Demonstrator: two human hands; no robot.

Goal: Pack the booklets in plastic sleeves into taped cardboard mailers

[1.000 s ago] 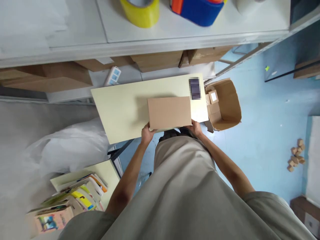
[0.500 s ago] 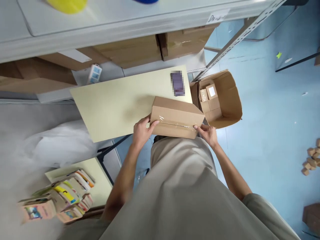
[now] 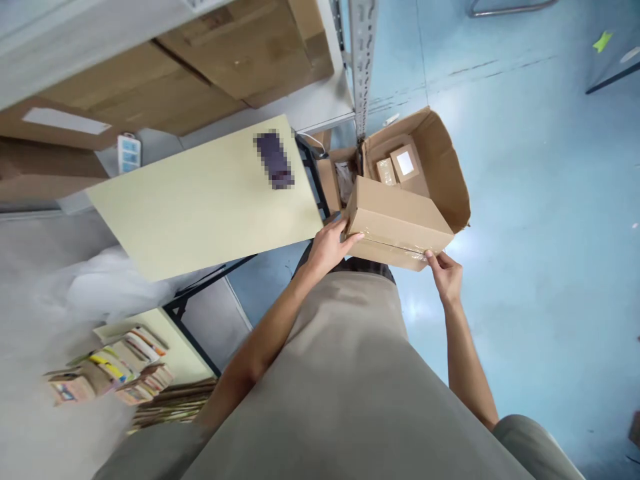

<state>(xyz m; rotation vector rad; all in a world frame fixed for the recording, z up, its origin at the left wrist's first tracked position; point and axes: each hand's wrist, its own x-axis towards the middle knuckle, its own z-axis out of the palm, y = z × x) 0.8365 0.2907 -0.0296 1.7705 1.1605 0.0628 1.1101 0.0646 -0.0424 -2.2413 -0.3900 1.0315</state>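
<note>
A taped cardboard box (image 3: 400,217) is held up between both my hands, a little tilted, its taped seam facing me. My left hand (image 3: 330,250) grips its left end, thumb along the near face. At the lower right corner, my right hand (image 3: 445,272) pinches the box between thumb and fingers. Just beyond the held box stands a large open carton (image 3: 445,173) on the floor; part of it is hidden. Inside it are several small boxes, one of them a small box with a white label (image 3: 405,163).
To the left is a pale yellow table (image 3: 200,207) with a pixelated dark item (image 3: 275,160) near its right end. A shelf post (image 3: 363,67) rises behind the carton. Large cartons (image 3: 245,50) fill the shelf. Books (image 3: 120,360) sit on a lower table at left.
My hands have carried the box rightward, from over the table's edge to in front of the open carton. The view has turned and shifted right too. Both hands keep their hold.
</note>
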